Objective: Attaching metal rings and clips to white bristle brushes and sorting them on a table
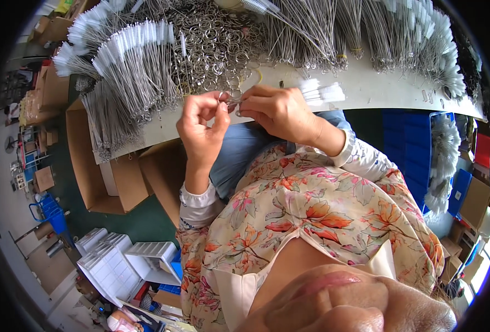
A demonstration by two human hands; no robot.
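Left stack: wire-stemmed brushes (pixel 137 63) heaped on the desk (pixel 369 86), above an open cardboard box (pixel 90 166); bump that edge and stems could slide off.
Ring pile: loose metal rings (pixel 214 41) spread just beyond your hands; any that catch on one another could come up in a clump.
Left hand: your left hand (pixel 203 120) has thumb and forefinger pinched narrow on a small metal ring (pixel 231 102); a slack pinch could let it spring away.
Between hands: the ring sits right beside the wire ends, over the desk's near edge, so if dropped it could land in your lap; whether they are linked, you cannot tell from here.
Right hand: your right hand (pixel 281 110) has its fingers curled closed around the stems of a few white-headed brushes (pixel 323 92); loosen them and the stems could twist out of line.
Right bundles: more brushes (pixel 333 36) crowd the far side; a snagged loop could drag several.
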